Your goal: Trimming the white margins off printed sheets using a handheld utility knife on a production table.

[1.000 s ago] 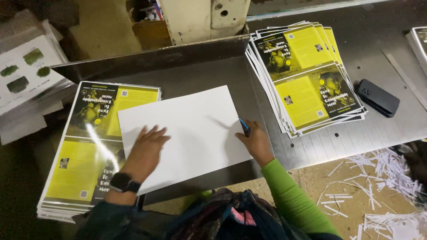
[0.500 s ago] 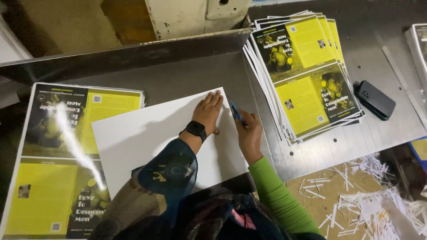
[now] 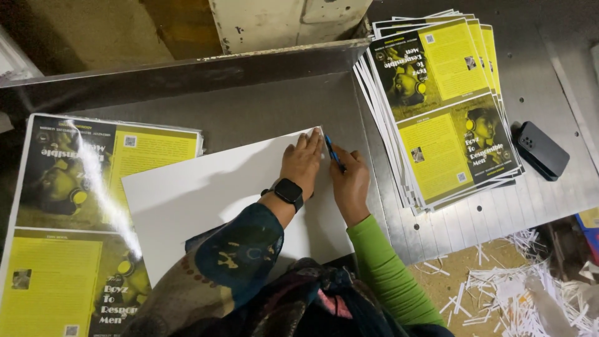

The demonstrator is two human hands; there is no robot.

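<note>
Overhead view of a metal worktable (image 3: 262, 112), with the white sheet (image 3: 206, 200) as reference. The right hand (image 3: 349, 184) is closed around a blue pen (image 3: 333, 153), pinching it between thumb and fingers; the pen's tip meets the sheet near its upper right corner. The left hand (image 3: 302, 162) lies flat and unclenched, palm down, on that same corner, just beside the right hand, fingers extended toward the sheet's top edge and grasping nothing. A black smartwatch (image 3: 289, 192) sits on the left wrist, above a dark patterned sleeve (image 3: 237, 256); the right forearm wears a bright green sleeve (image 3: 387, 268).

The white sheet lies blank side up, slightly rotated, at the middle of the table, its left part overlapping a stack of glossy yellow-and-black printed posters (image 3: 81, 218), which extends to the sheet's left and below. To the right of the sheet, apart from it, lies a second, fanned stack of the same posters (image 3: 443, 106). Farther right of that stack rests a black phone (image 3: 540, 150), flat on the table. Beyond the sheet's top edge runs a raised metal ledge (image 3: 187, 72). Below and right of the sheet, off the table edge, white paper trimmings (image 3: 518, 293) litter the floor.
</note>
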